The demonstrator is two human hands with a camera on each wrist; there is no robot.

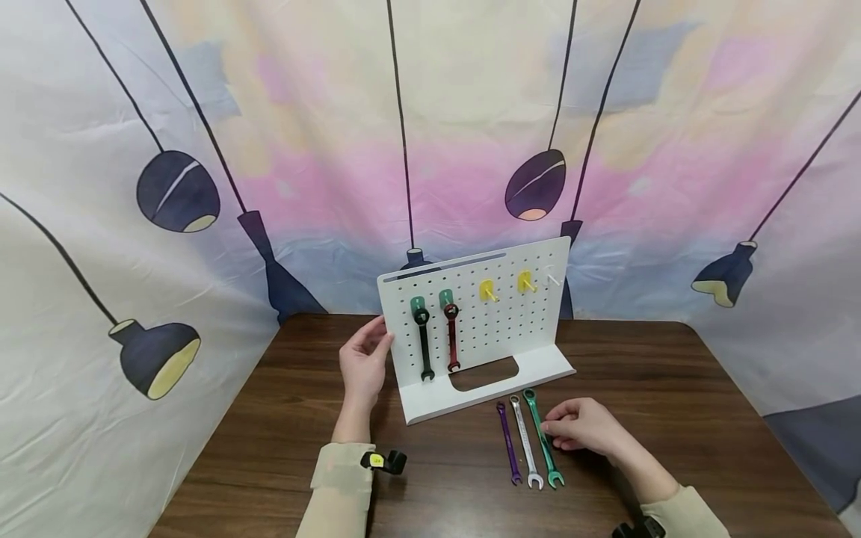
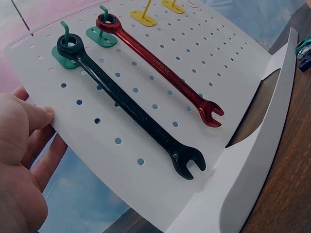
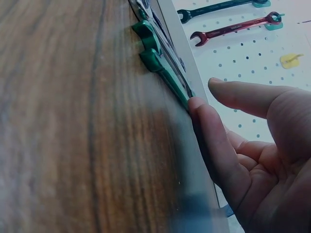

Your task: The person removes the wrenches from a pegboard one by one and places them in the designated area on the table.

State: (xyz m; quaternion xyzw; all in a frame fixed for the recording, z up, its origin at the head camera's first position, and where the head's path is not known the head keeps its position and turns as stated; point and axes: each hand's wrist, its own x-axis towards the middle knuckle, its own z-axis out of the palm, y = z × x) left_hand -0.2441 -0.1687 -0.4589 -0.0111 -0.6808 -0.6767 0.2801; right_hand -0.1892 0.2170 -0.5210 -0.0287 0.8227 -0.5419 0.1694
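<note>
A white pegboard stand (image 1: 511, 329) stands on the table. My left hand (image 1: 363, 366) grips its left edge, thumb on the front and other fingers behind, as the left wrist view shows. A black wrench (image 2: 121, 102) and a red wrench (image 2: 160, 68) hang by their ring ends from green hooks (image 2: 102, 36). Before the stand lie a purple wrench (image 1: 508, 444), a silver wrench (image 1: 525, 441) and a green wrench (image 1: 536, 418), side by side. My right hand (image 1: 584, 427) is at the green wrench's right side, thumb and forefinger apart; whether a fingertip touches it I cannot tell.
Two yellow hooks (image 1: 487, 290) and a pale hook (image 1: 551, 276) on the board's right half carry nothing. The stand's base has a cut-out at the front. Behind the brown wooden table (image 1: 282, 448) hangs a cloth (image 1: 336, 149) printed with lamps.
</note>
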